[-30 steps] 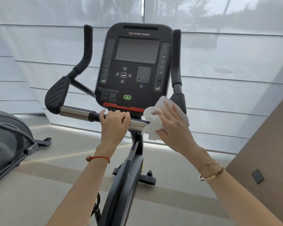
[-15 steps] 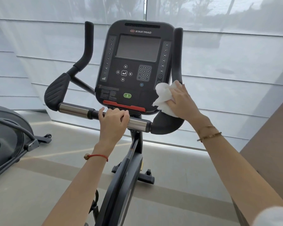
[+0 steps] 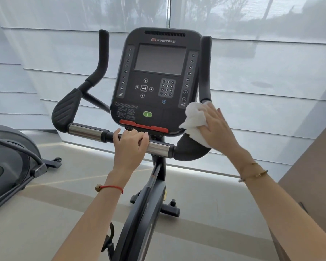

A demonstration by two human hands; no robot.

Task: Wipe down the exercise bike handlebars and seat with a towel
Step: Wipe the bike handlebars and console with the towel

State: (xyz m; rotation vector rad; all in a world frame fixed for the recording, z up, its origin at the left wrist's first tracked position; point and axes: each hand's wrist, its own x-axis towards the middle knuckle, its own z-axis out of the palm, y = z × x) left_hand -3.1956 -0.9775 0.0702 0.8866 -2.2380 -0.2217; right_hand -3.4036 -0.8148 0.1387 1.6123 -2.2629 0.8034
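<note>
Fingers (image 3: 217, 119) of the right hand (image 3: 219, 132) press the towel (image 3: 194, 121) under them.

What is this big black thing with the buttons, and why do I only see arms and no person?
The camera sits on the person's head and looks down, so only their arms show. The black thing is an exercise bike in a gym; the panel with buttons is its console. The left hand grips the crossbar of the handlebars. The right hand presses a white towel against the right handlebar, near its padded rest, to wipe it. Another machine stands on the floor to the left.
</note>
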